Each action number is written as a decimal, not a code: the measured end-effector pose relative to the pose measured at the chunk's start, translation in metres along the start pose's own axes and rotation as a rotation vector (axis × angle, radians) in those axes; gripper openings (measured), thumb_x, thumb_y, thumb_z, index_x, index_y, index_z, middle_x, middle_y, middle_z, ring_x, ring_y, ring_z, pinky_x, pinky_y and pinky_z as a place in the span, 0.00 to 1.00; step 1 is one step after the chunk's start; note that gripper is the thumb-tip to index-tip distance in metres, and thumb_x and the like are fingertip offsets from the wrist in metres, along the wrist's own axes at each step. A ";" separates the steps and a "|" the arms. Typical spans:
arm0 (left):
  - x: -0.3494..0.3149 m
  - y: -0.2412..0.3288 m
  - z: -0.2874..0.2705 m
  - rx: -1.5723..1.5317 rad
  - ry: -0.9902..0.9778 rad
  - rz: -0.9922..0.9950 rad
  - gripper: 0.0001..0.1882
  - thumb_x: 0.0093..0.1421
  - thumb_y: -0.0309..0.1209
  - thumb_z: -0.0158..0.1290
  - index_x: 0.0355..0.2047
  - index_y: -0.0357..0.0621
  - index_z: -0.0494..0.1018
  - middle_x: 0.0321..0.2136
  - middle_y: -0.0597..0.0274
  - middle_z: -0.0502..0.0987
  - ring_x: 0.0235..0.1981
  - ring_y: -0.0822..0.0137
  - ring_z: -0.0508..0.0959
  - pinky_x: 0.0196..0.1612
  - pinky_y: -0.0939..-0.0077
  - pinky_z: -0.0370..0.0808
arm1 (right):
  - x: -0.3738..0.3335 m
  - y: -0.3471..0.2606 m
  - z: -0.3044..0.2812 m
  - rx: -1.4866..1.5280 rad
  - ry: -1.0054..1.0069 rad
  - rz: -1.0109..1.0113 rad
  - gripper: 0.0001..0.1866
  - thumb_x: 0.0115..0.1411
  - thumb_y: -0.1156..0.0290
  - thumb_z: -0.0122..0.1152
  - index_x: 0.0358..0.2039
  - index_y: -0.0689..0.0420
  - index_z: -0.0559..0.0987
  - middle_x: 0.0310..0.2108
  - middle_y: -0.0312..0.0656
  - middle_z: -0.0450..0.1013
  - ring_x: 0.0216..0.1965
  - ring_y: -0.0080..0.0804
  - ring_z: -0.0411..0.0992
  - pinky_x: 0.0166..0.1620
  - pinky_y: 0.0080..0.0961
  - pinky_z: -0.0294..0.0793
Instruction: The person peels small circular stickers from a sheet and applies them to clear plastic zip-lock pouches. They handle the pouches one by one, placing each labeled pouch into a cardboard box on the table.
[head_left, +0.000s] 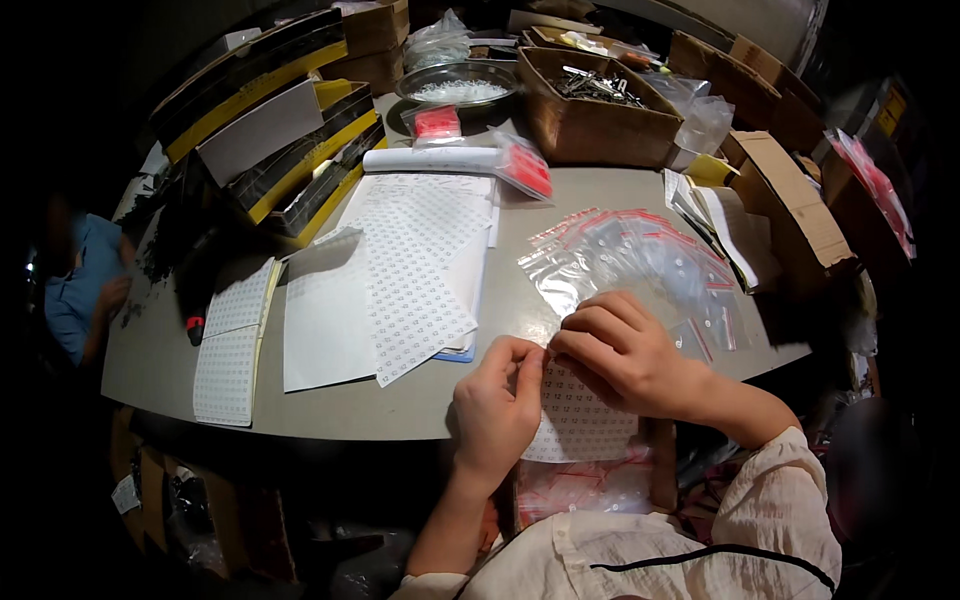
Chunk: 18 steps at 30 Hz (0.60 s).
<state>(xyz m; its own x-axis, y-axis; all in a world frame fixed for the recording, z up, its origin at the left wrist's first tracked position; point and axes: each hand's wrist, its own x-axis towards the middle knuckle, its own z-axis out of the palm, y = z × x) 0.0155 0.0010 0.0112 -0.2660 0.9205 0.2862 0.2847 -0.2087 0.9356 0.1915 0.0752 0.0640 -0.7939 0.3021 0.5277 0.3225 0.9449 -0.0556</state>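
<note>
Two bare hands are nearly touching at the near edge of a grey table (pixel 415 415). The left hand (pixel 497 405) is pinching thumb against fingers at the upper left corner of a white paper sheet (pixel 585 425) printed in small dark rows. The right hand (pixel 630 360) is curling over the sheet's top; whether it is gripping anything, I cannot tell. Red-edged clear plastic bags (pixel 640 260) are lying fanned just beyond.
</note>
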 end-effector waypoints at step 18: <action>-0.002 -0.003 0.004 -0.002 0.080 0.033 0.06 0.67 0.27 0.55 0.34 0.36 0.75 0.15 0.62 0.71 0.17 0.78 0.69 0.21 0.76 0.65 | 0.011 0.100 0.065 -0.133 -0.127 0.252 0.19 0.51 0.71 0.68 0.44 0.61 0.75 0.49 0.53 0.70 0.57 0.57 0.63 0.61 0.48 0.64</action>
<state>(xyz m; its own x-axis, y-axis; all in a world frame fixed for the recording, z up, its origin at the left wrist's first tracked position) 0.0187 0.0006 0.0072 -0.3294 0.8836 0.3328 0.2924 -0.2397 0.9258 0.1821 0.1814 0.0092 -0.7358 0.5457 0.4010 0.5751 0.8162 -0.0554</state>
